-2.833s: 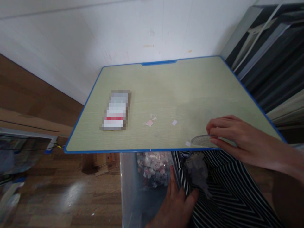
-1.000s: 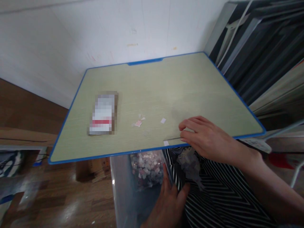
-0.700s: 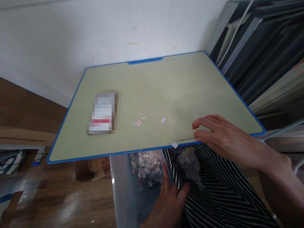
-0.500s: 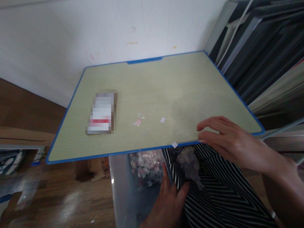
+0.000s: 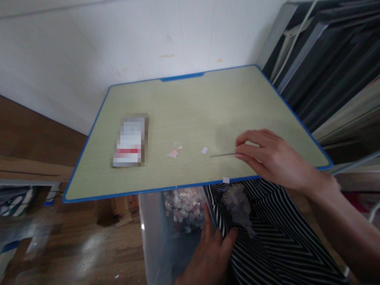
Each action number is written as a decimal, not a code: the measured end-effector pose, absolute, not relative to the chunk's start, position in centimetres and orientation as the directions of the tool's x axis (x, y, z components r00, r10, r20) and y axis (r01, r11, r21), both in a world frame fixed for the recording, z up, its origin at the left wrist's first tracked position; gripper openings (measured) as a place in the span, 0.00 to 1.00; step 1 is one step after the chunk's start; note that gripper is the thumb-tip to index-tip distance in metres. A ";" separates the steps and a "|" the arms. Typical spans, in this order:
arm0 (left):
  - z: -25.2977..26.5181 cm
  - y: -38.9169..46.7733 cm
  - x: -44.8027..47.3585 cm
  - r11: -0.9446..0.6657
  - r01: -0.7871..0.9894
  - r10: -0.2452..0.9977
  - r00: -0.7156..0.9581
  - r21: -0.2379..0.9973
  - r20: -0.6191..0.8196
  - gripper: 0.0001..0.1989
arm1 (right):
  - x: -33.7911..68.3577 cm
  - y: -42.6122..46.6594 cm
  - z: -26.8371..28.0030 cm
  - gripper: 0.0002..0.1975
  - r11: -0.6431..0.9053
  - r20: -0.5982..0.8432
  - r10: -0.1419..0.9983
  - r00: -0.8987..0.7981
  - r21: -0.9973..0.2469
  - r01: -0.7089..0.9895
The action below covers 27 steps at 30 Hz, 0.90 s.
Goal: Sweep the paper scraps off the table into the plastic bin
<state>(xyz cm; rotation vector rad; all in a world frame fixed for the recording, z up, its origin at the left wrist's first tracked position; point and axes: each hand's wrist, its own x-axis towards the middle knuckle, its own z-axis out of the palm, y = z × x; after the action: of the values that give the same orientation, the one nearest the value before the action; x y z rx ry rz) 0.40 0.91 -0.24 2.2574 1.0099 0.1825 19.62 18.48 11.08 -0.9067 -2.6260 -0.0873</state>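
My right hand (image 5: 261, 156) is over the right front of the table, with thumb and fingers pinched on a thin grey needle (image 5: 222, 154) that points left. A small white paper square (image 5: 204, 150) lies just past the needle's tip. Another white square (image 5: 226, 180) sits at the table's front edge. My left hand (image 5: 209, 249) rests below the table with fingers stretched out and thumb apart, between the clear plastic bin (image 5: 144, 237) and the striped cloth (image 5: 285, 237) on my lap. In the bin lies a clear bag of small pale pink and white pieces (image 5: 185, 209).
The blue-edged table (image 5: 178, 107) stands against a white wall (image 5: 142, 35). A blurred-out flat object (image 5: 130, 138) lies on its left, and paper scraps (image 5: 174, 152) near its middle. A greyish crumpled bundle (image 5: 237, 204) lies on the cloth. Dark panels (image 5: 335, 59) lean at right.
My right hand has moved slightly left and up over the table, and the needle now shows in its pinch. The white square at the front edge has shifted slightly right. My left hand stays put.
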 end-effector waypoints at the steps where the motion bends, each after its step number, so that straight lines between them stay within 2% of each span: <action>1: -0.3 0.9 0.4 -0.492 0.617 0.708 0.694 0.615 -0.130 0.32 | 19.1 19.2 10.6 0.09 0.782 0.358 0.592 -0.722 -0.041 0.621; 7: -0.5 0.4 0.3 -0.479 0.613 0.732 0.674 0.628 -0.100 0.33 | 18.5 21.0 9.4 0.11 0.771 0.290 0.600 -0.746 0.039 0.636; 14: 0.1 0.8 0.2 -0.479 0.612 0.719 0.685 0.629 -0.119 0.32 | 22.7 17.8 10.4 0.12 0.806 0.205 0.590 -0.781 -0.088 0.585; 18: 0.5 0.9 0.4 -0.458 0.629 0.704 0.688 0.628 -0.176 0.30 | 24.3 16.2 10.7 0.09 0.803 0.229 0.596 -0.770 -0.157 0.575; 22: 0.3 0.7 0.3 -0.444 0.628 0.720 0.675 0.639 -0.163 0.31 | 24.2 15.6 10.7 0.08 0.771 0.263 0.636 -0.725 -0.191 0.607; 27: 0.0 0.7 0.2 -0.459 0.610 0.723 0.679 0.646 -0.128 0.32 | 23.7 15.2 10.2 0.09 0.782 0.216 0.623 -0.752 -0.174 0.598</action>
<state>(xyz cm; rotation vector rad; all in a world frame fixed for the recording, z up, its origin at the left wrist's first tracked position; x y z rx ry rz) 0.21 0.72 -0.01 2.2103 1.0189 0.2140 23.66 15.19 10.21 -0.9481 -2.7130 0.1364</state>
